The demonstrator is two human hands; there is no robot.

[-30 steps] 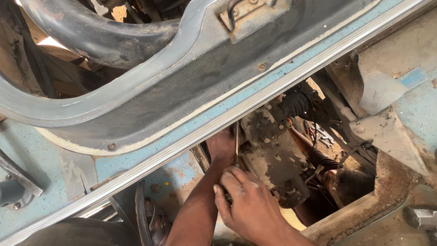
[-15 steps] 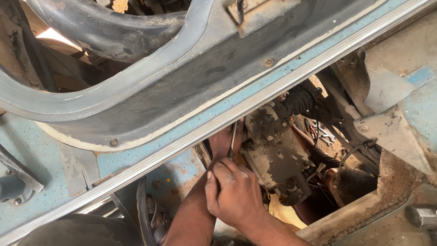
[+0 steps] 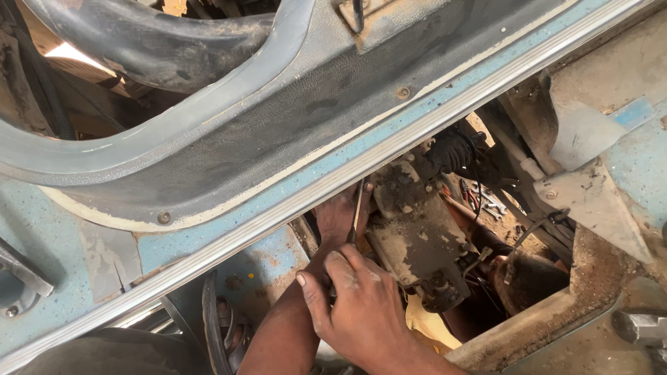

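- Two hands: right hand [image 3: 358, 312] at 6 o'clock, fingers curled round one screwdriver [image 3: 356, 212]
- Left hand [image 3: 340, 215] above it, against the shaft; grip unclear
- Screwdriver upright at centre, just beside one grimy gearbox [image 3: 417, 236], at its 9 o'clock
- One chrome strip [image 3: 389, 156] crosses diagonally above

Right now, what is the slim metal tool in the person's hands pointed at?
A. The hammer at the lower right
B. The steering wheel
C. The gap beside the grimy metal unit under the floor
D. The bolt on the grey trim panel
C: the thin tool, gripped by the right hand with the left hand beyond it, runs up alongside the dirt-caked metal unit in the floor opening.
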